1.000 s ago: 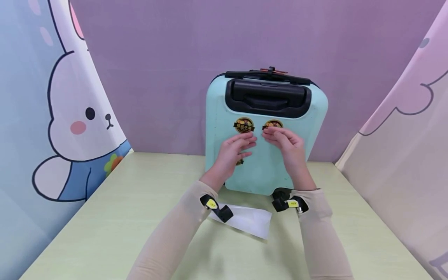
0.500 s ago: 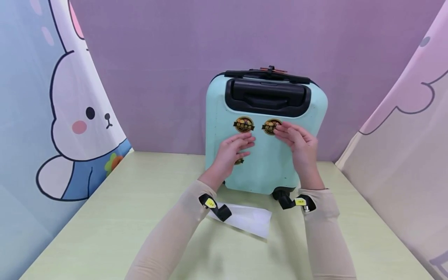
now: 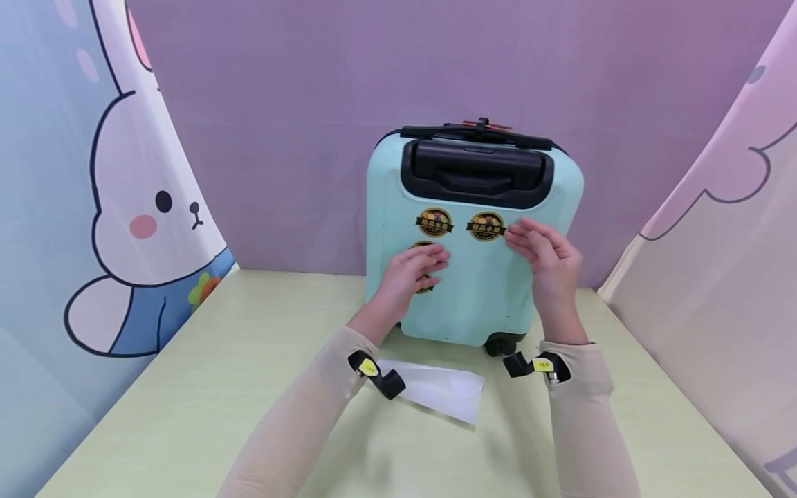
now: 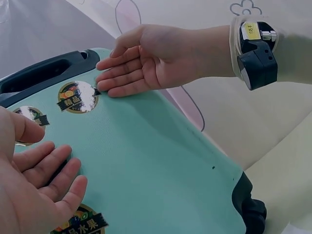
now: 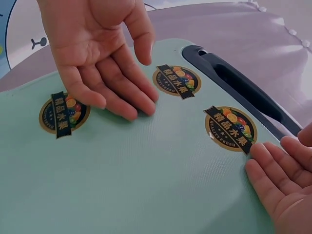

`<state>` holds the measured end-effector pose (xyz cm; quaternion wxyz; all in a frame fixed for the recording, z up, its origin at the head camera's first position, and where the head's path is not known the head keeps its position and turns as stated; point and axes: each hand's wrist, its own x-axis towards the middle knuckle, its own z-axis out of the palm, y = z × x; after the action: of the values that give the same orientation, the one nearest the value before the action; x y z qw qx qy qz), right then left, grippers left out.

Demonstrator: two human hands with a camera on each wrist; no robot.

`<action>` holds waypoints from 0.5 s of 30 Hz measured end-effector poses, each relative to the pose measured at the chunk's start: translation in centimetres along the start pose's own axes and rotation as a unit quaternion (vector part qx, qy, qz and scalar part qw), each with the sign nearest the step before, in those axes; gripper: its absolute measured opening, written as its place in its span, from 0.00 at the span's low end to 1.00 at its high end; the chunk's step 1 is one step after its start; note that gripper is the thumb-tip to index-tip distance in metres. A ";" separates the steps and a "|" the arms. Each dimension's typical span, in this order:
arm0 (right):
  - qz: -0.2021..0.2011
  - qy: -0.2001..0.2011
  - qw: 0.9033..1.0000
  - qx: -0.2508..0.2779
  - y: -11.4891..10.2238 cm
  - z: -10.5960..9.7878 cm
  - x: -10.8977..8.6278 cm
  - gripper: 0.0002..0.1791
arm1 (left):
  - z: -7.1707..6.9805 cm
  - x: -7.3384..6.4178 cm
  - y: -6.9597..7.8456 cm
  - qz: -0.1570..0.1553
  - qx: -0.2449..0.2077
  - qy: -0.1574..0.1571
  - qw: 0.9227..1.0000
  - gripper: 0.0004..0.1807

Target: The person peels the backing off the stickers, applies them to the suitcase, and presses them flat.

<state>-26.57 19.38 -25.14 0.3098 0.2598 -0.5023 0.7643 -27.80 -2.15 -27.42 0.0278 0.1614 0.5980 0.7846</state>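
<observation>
A mint-green suitcase stands upright with its black handle recess at the top. Three round black-and-gold fruit stickers lie on its face: an upper left sticker, an upper right sticker and a lower left sticker. My right hand, fingers fairly straight, has its fingertips at the right end of the upper right sticker; contact is hard to tell. My left hand hovers before the lower left sticker, partly covering it in the head view. Its fingers are relaxed, holding nothing.
On the pale green table, a white paper sheet lies in front of the suitcase. A black caster wheel shows at its lower right. Behind hangs a purple backdrop, with printed cloths on both sides.
My right hand has moved right across the upper right sticker, uncovering it. My left hand has shifted slightly down and left, so the top of the lower left sticker now shows.
</observation>
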 end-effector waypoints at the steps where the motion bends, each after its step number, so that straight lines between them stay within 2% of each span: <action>1: -0.002 0.001 1.000 -0.002 0.0 -0.1 -0.1 0.12 | -0.1 0.0 -0.2 0.000 0.002 -0.002 1.000 0.20; 10: -0.022 0.003 1.000 -0.008 0.1 -1.0 -1.0 0.11 | -1.0 -0.7 -1.7 -0.013 0.025 -0.014 1.000 0.19; 15: -0.023 0.006 0.999 -0.046 0.3 -1.6 -1.7 0.11 | -1.5 -1.3 -2.6 -0.015 0.044 -0.018 0.999 0.19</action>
<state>-25.82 20.37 -27.12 0.3419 0.2519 -0.5290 0.7347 -27.42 -3.13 -30.48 0.0437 0.1677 0.6334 0.7542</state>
